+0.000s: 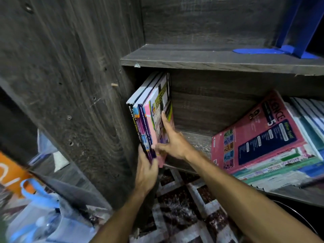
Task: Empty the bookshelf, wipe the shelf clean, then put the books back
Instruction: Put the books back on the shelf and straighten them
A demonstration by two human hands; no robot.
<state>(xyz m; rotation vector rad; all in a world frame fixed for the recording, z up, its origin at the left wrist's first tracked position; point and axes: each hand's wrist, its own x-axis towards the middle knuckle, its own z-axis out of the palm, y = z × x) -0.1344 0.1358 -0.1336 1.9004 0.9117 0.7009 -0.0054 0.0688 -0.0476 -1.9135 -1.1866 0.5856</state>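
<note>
A dark wood bookshelf (pixel 201 61) fills the view. Several thin books (pixel 150 109) stand upright against the left wall of the lower compartment. My left hand (pixel 146 174) grips their bottom front corners from below. My right hand (pixel 172 141) lies flat against the outer pink cover, fingers spread, thumb at the lower edge. On the right of the same compartment, a pink science book (pixel 259 135) leans tilted on a pile of flat-lying books (pixel 280 165). The shelf board between the two groups is bare.
A blue bookend (pixel 287 48) stands on the upper shelf at the right. Plastic bags with blue handles (pixel 40 199) and an orange item (pixel 12 172) sit on the floor at the left. A patterned rug (pixel 184 204) lies below the shelf.
</note>
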